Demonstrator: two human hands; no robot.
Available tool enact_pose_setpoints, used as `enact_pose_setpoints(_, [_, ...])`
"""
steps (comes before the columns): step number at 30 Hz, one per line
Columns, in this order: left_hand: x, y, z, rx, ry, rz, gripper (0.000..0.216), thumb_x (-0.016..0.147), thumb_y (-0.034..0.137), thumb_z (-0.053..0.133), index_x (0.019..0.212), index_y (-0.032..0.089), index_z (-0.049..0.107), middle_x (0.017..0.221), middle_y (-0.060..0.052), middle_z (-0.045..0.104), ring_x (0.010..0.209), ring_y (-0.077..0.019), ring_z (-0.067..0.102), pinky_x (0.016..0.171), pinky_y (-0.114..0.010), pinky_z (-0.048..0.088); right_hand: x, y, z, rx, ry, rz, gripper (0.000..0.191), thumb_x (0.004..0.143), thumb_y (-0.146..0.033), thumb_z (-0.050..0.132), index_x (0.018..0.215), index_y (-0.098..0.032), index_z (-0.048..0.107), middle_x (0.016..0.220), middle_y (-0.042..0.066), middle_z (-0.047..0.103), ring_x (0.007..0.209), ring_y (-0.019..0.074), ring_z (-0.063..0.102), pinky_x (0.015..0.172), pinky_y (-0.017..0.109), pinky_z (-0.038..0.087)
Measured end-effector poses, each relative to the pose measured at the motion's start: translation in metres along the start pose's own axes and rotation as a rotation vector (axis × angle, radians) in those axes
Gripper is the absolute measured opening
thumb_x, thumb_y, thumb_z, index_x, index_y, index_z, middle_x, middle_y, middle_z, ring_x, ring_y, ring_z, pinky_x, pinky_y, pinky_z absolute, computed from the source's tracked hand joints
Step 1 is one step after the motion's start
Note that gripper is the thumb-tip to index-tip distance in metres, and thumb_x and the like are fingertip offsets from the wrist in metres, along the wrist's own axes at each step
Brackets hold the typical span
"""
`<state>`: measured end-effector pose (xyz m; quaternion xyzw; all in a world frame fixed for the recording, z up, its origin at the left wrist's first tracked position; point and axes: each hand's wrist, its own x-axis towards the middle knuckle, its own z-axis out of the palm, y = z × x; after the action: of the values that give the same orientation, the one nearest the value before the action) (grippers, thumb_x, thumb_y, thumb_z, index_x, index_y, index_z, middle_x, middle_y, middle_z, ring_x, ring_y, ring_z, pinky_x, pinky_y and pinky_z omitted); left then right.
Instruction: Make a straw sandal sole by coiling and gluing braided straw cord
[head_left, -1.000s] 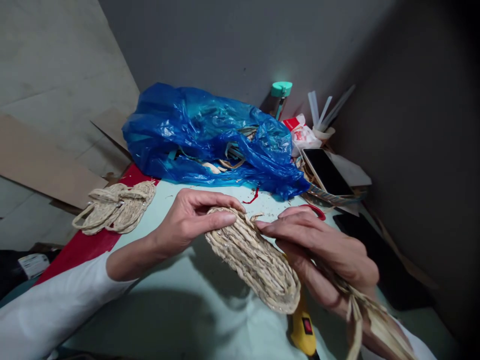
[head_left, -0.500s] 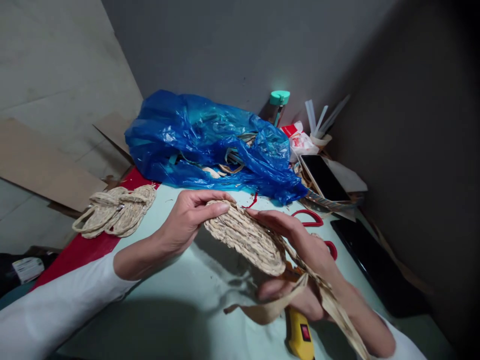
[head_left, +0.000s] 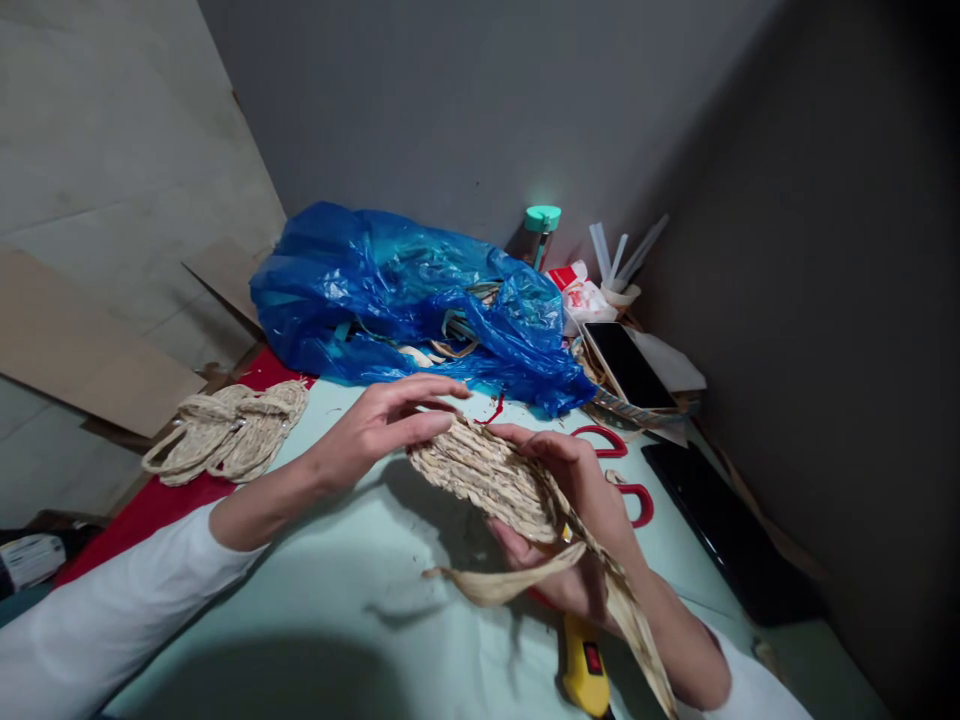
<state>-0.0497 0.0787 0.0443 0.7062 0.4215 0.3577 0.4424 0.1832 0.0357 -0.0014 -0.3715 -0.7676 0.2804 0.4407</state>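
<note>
A flat oval sole woven from pale straw (head_left: 487, 480) is held tilted above the pale green table (head_left: 360, 610). My left hand (head_left: 379, 425) pinches its far end between thumb and fingers. My right hand (head_left: 581, 520) cups the sole from underneath and also grips loose dried leaf strips (head_left: 517, 580), which trail down past my wrist.
A pair of woven straw sandals (head_left: 229, 430) lies at the left on a red strip. A blue plastic bag (head_left: 420, 300) of straw sits at the back. Red-handled scissors (head_left: 622, 470), a yellow glue gun (head_left: 583, 675), a phone (head_left: 628, 365) and a dark slab (head_left: 731, 535) lie to the right.
My right hand has turned from lying on top of the sole to cupping it from below. The sole has lifted and tilted, and the leaf strips have swung left under it.
</note>
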Motion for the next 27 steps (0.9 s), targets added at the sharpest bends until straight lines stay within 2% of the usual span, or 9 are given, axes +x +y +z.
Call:
enact_pose_setpoints(2, [-0.003,0.007,0.0,0.314,-0.031,0.259,0.052,0.084,0.044,0.07,0.129,0.019,0.063,0.142,-0.014,0.057,0.132,-0.0314,0.051,0.11,-0.04,0.039,0.001,0.0,-0.002,-0.003,-0.013,-0.022,0.068,0.079,-0.021,0.069,0.136,-0.032,0.034,0.133,0.007,0.055,0.11,0.0237,0.064,0.084,0.026,0.056])
enact_pose_setpoints(4, [-0.007,0.011,0.006,0.589,-0.104,0.477,0.066,0.08,0.041,0.074,0.138,0.014,0.054,0.14,-0.018,0.057,0.134,-0.033,0.048,0.116,-0.046,0.032,0.001,-0.001,-0.003,-0.012,-0.009,-0.035,0.068,0.079,-0.022,0.072,0.136,-0.03,0.034,0.131,0.008,0.055,0.108,0.0229,0.064,0.084,0.026,0.056])
enact_pose_setpoints(6, [-0.011,0.012,0.014,0.776,-0.126,0.57,0.062,0.085,0.03,0.068,0.141,0.011,0.047,0.136,-0.019,0.059,0.13,-0.032,0.051,0.119,-0.051,0.027,0.0,-0.002,-0.003,-0.02,0.008,-0.026,0.067,0.079,-0.023,0.073,0.134,-0.026,0.035,0.127,0.009,0.058,0.101,0.022,0.067,0.08,0.027,0.058])
enact_pose_setpoints(9, [-0.013,0.011,0.022,0.852,-0.121,0.593,0.057,0.087,0.019,0.061,0.14,0.008,0.043,0.133,-0.019,0.058,0.127,-0.0301,0.051,0.118,-0.053,0.029,-0.001,-0.003,-0.001,-0.016,0.018,-0.002,0.063,0.081,-0.023,0.072,0.132,-0.025,0.036,0.125,0.009,0.06,0.098,0.0206,0.068,0.076,0.025,0.058])
enact_pose_setpoints(14, [-0.012,0.012,0.022,0.788,-0.114,0.579,0.056,0.085,0.021,0.061,0.135,0.005,0.042,0.128,-0.018,0.058,0.12,-0.0297,0.051,0.111,-0.048,0.04,-0.001,-0.007,-0.003,0.144,-0.029,0.032,0.071,0.085,-0.027,0.073,0.143,-0.03,0.032,0.14,0.006,0.051,0.124,0.0217,0.056,0.103,0.031,0.052])
enact_pose_setpoints(17, [-0.013,0.013,0.021,0.796,-0.096,0.605,0.058,0.086,0.017,0.058,0.138,0.002,0.039,0.131,-0.019,0.056,0.123,-0.0292,0.048,0.11,-0.044,0.042,0.0,-0.011,-0.01,0.272,-0.081,0.122,0.077,0.088,-0.037,0.071,0.152,-0.033,0.027,0.145,0.004,0.049,0.132,0.0245,0.05,0.109,0.038,0.048])
enact_pose_setpoints(20, [-0.015,0.013,0.021,0.813,-0.058,0.63,0.056,0.085,0.013,0.056,0.138,0.002,0.041,0.131,-0.02,0.055,0.125,-0.0282,0.046,0.111,-0.042,0.042,0.003,-0.014,-0.02,0.29,-0.046,0.174,0.055,0.093,-0.04,0.067,0.143,-0.035,0.045,0.138,0.0,0.056,0.125,0.0207,0.056,0.103,0.031,0.051])
enact_pose_setpoints(23, [-0.016,0.012,0.022,0.822,-0.055,0.653,0.048,0.084,0.01,0.057,0.13,0.0,0.048,0.124,-0.02,0.058,0.123,-0.0283,0.048,0.111,-0.042,0.042,0.01,-0.016,-0.028,0.145,-0.008,0.168,0.022,0.096,-0.033,0.065,0.118,-0.028,0.066,0.116,-0.002,0.067,0.104,0.0134,0.065,0.089,0.02,0.052])
enact_pose_setpoints(27, [-0.017,0.011,0.022,0.783,-0.092,0.68,0.041,0.083,0.009,0.058,0.123,0.001,0.054,0.118,-0.019,0.06,0.117,-0.0266,0.052,0.109,-0.04,0.044,0.018,-0.018,-0.032,0.085,0.007,0.043,0.011,0.099,-0.019,0.059,0.102,-0.021,0.069,0.103,-0.003,0.068,0.1,0.0101,0.062,0.09,0.017,0.047])
